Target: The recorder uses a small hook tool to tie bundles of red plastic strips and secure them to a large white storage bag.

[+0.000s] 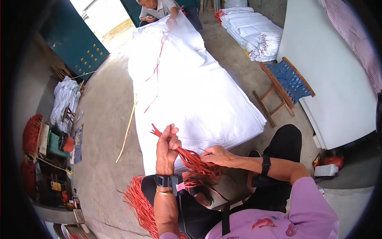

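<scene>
The red bundle (191, 159) hangs over the near edge of the white sacks (187, 99), its long axis slanting from the left hand (167, 142) down and rightward, its loose ends below the right hand (218, 155). The left fingers are clamped around its upper end, with a short tuft (155, 130) poking out beyond them. The left hand is the nearer, being on the bundle itself; the right is just beside it, on its upper right side, so the bundle lies left of and below those fingers. They look pinched together on a thin tool (203, 151); whether they touch strands, I cannot tell. More red strands (137, 201) hang by the left forearm. At the sacks' far end, a co-worker (157, 8) bends over them.
</scene>
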